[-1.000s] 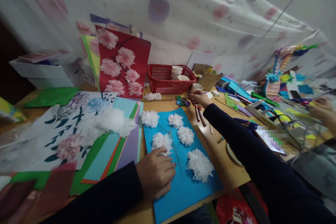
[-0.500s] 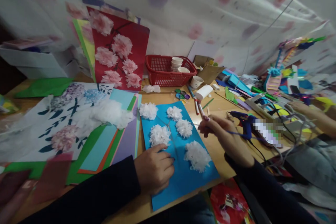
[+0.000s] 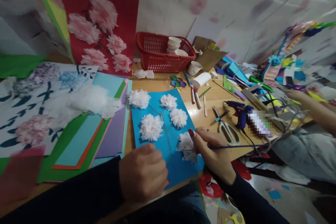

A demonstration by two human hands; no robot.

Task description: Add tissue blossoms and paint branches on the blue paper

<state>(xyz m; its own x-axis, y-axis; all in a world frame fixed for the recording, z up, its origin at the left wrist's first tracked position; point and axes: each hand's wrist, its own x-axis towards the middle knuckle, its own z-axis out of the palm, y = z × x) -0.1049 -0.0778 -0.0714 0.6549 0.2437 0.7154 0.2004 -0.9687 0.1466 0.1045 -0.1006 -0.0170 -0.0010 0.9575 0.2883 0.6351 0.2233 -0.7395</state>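
Note:
A blue sheet (image 3: 170,171) lies on the table with several white ruffled paper flowers (image 3: 151,127) on it. A thin brownish-grey branch line (image 3: 166,129) runs down between the flowers. My left hand (image 3: 144,171) is curled into a fist over the sheet's lower left part, knuckles up; no object shows in it. My right hand (image 3: 214,152) is closed around a thin blue stick (image 3: 238,146), which looks like a paintbrush handle and points right; its other end is hidden. That hand is over the lower right flower (image 3: 187,145), partly covering it.
On the right lie scissors (image 3: 228,129), a glue gun (image 3: 237,110) with cables, and markers (image 3: 197,98). A red basket (image 3: 162,63) with paper cups stands behind. Coloured sheets (image 3: 112,133) are stacked on the left. Another person's arm (image 3: 307,103) reaches in at far right.
My right hand has moved down and towards me, from beside the markers to the lower right flower. My left hand has curled into a fist and shifted left. The view has moved closer.

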